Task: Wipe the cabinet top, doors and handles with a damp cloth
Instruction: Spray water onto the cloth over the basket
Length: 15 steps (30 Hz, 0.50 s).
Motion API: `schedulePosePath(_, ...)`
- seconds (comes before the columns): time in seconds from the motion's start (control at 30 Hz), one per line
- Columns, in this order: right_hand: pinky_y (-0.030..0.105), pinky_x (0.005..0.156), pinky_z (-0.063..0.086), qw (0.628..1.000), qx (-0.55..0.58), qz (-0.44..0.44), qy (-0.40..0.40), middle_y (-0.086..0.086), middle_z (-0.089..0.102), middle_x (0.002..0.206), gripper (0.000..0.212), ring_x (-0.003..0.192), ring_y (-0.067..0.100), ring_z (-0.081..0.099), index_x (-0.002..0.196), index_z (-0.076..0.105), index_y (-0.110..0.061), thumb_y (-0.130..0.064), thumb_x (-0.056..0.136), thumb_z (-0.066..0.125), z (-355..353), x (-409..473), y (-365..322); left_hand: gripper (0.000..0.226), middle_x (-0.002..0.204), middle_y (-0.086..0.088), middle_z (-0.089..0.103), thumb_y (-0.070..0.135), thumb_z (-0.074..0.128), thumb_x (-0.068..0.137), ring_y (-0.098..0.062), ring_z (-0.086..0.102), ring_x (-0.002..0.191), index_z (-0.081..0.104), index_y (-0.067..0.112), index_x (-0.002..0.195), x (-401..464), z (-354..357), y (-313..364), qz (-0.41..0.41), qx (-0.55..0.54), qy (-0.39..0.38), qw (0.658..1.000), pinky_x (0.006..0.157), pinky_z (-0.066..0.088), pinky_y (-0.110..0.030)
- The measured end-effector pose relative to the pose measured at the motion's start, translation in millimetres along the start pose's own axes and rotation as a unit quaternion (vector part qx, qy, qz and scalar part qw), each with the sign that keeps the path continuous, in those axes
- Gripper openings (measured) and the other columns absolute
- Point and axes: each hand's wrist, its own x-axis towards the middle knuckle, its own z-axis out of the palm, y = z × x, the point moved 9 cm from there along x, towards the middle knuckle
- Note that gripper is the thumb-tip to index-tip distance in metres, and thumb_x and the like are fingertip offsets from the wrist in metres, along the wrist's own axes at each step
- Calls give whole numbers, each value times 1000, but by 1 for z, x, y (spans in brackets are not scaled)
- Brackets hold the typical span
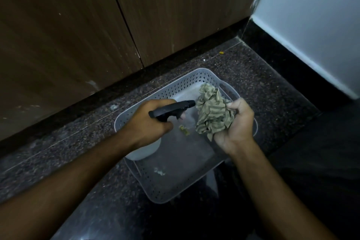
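Right hand [236, 122] is gripping crumpled cloth [211, 114] in curled fingers [233, 105]; left hand [148, 121] is clutching sprayer [171, 110], nozzle beside cloth, above basket [171, 191].

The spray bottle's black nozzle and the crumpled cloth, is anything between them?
No. In the head view the spray bottle nozzle tip almost meets the cloth; only the grey basket shows underneath.

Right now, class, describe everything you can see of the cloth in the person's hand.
The cloth is a crumpled rag, olive-green with pale stripes, looking like thin woven fabric. It is bunched into a loose wad, gripped from below by the right hand, above the grey perforated basket. The black nozzle of the spray bottle points at it, nearly touching.
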Motion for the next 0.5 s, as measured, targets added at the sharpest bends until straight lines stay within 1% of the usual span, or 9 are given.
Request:
schedulePosePath(0.03,37,74,56,1000,23,-12,-17,17,68,100,43,85,30,68,105,67,-2,-31,78,51,6,-2,-6,38,92,0,73,-7,61,71,-20,62,66,73,23,91,1,2,1,2,11,-2,1000,57,50,-40)
schedulePosePath(0.07,38,75,58,999,37,-16,-28,17,70,102,45,89,29,70,110,67,-1,-36,88,50,10,-3,-9,37,92,1,73,-5,60,68,-28,65,73,73,25,88,1,3,1,-5,15,-2,1000,61,53,-45)
schedulePosePath(0.1,38,75,59,999,39,-16,-33,18,71,105,49,91,30,71,115,67,-1,-42,94,48,13,-4,-11,36,90,-1,74,-4,60,67,-30,63,70,73,24,87,1,3,-1,-16,13,3,1000,58,50,-46)
schedulePosePath(0.17,38,76,60,1000,14,-10,-21,20,71,117,60,98,31,72,124,65,0,-51,98,48,16,-4,-10,35,85,-5,74,-8,60,68,-19,52,51,74,20,84,2,3,-5,-37,1,20,999,47,39,-35)
schedulePosePath(0.23,39,80,60,1000,-11,-11,-2,21,68,124,61,103,31,71,128,64,-1,-51,97,51,18,-3,-10,28,80,-16,71,-3,60,65,-14,44,45,73,16,80,3,0,-8,-56,-12,44,997,47,35,-32)
schedulePosePath(0.3,38,78,61,999,-16,-24,14,18,72,116,53,96,28,72,126,66,-2,-45,99,51,19,-2,-12,19,72,-20,67,2,61,61,-15,45,45,71,13,72,3,-6,-11,-76,-12,68,995,48,37,-33)
schedulePosePath(0.33,37,78,61,999,-17,-31,19,16,73,111,50,93,26,73,125,67,-2,-43,100,50,19,-1,-13,14,66,-16,65,1,63,62,-15,48,46,70,10,69,3,-8,-12,-85,-10,73,994,49,39,-34)
schedulePosePath(0.4,35,76,61,999,-22,-38,27,13,74,102,47,89,24,72,120,69,-3,-42,101,50,19,1,-15,19,58,-6,63,-7,64,67,-14,51,46,69,11,65,1,-11,-10,-90,9,73,993,49,41,-33)
schedulePosePath(0.5,34,73,60,998,-32,-42,40,10,75,98,46,86,23,73,114,72,-7,-45,100,51,17,4,-17,27,67,-10,67,-11,62,66,-14,51,49,71,15,67,-3,-10,-4,-83,33,52,995,46,39,-29)
